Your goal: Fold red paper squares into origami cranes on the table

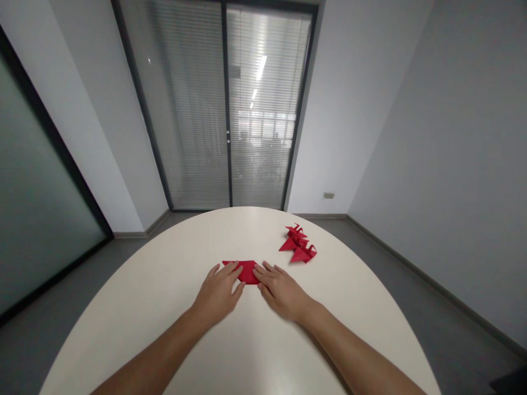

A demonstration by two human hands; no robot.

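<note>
A folded sheet of red paper (pixel 247 272) lies flat on the pale round table (pixel 230 351). On its left part rest the fingers of my left hand (pixel 218 291), spread out with the thumb by the near edge. My right hand (pixel 284 288) lies over the right end of the paper, fingers stretched out and pressing down. Both hands cover parts of the paper, so its full outline is hidden. Neither hand is closed round anything.
Several folded red paper cranes (pixel 298 243) sit in a cluster toward the table's far right. Beyond the table stand a glass partition with blinds (pixel 197 120) and a grey wall (pixel 453 164) with a small socket plate (pixel 329 195).
</note>
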